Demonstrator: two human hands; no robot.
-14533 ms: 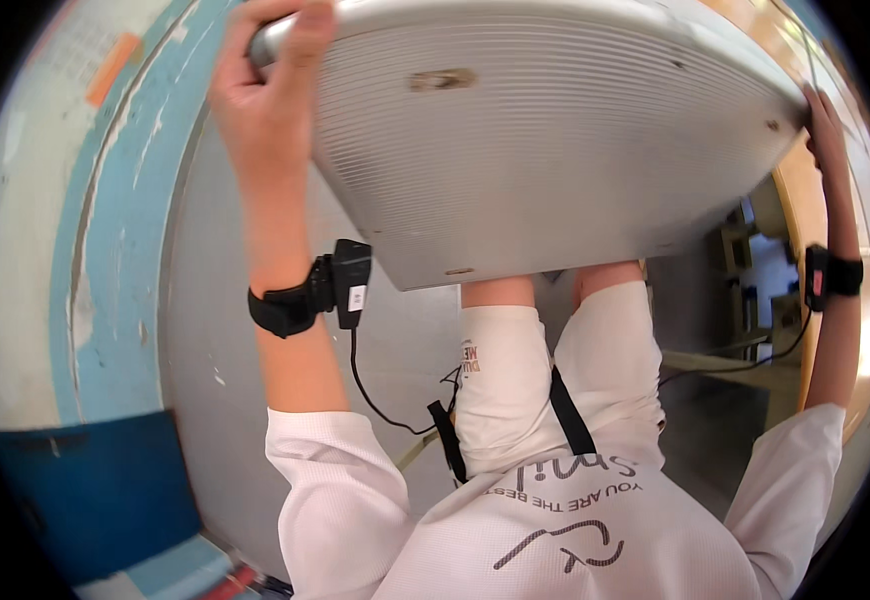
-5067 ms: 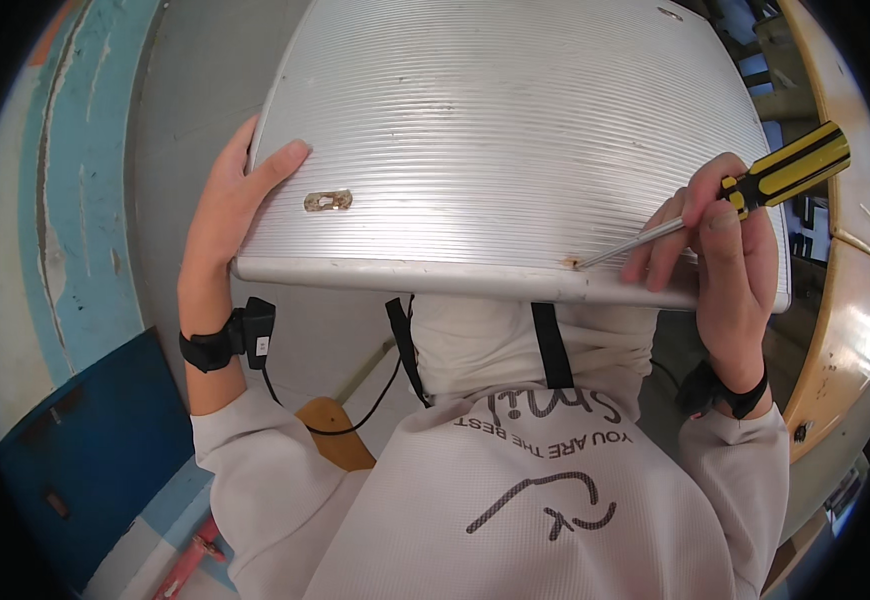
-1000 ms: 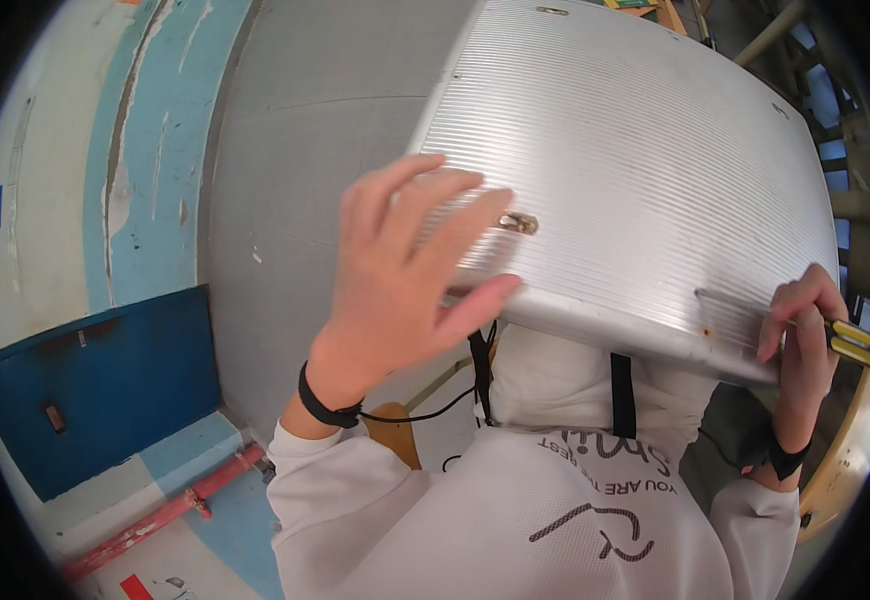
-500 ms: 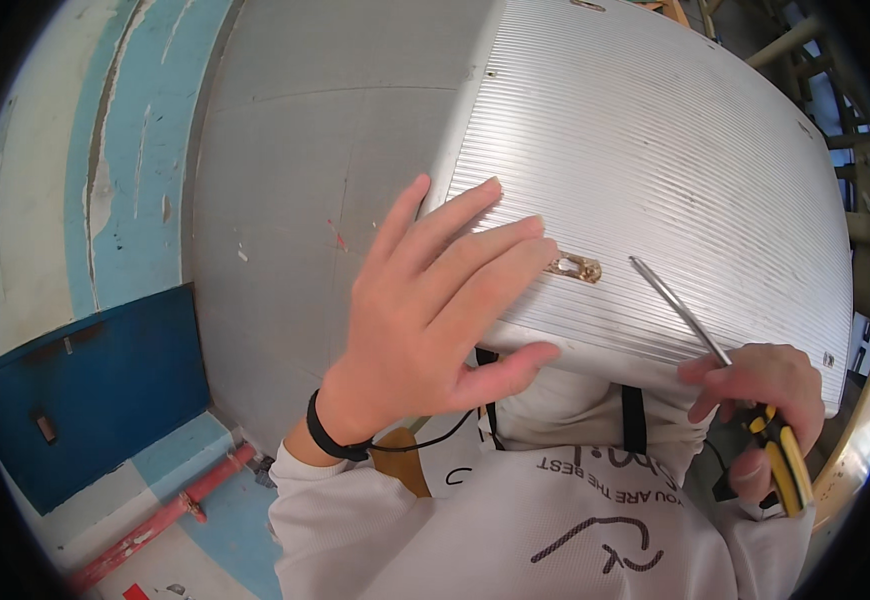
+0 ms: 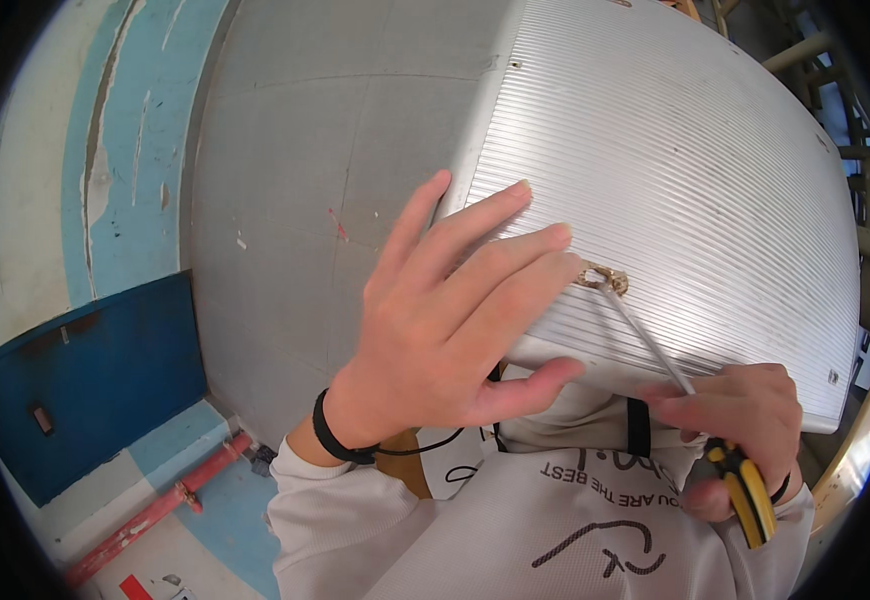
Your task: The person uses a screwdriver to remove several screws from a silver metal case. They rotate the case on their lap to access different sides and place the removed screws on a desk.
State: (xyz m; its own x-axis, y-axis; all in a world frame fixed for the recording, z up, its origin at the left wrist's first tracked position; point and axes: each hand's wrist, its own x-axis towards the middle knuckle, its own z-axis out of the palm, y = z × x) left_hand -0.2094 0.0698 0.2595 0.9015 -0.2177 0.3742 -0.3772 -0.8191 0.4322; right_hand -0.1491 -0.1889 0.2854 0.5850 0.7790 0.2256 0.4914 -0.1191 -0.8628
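A ribbed silver metal panel (image 5: 695, 190) with rounded edges lies before me. My left hand (image 5: 455, 310) rests on its near left corner, fingers spread, the thumb along the near edge. Beside those fingertips, a small rusty metal plate with an oval slot (image 5: 605, 277) is set on the ribs. In my right hand (image 5: 740, 420) is a screwdriver (image 5: 750, 495) with a yellow and black handle and a long steel shaft. Its tip meets the rusty plate near the right end of the slot; whether it is inside the slot I cannot tell.
Grey floor tiles (image 5: 285, 170) spread to the left, up to a peeling blue and cream wall (image 5: 140, 130). A dark blue panel (image 5: 105, 380) and a red pipe (image 5: 165, 510) stand at lower left. Metal framework (image 5: 805, 55) is at the far right.
My right hand has moved left with the screwdriver, bringing its tip from beside the rusty plate onto it. The panel and my left hand sit slightly further right in view.
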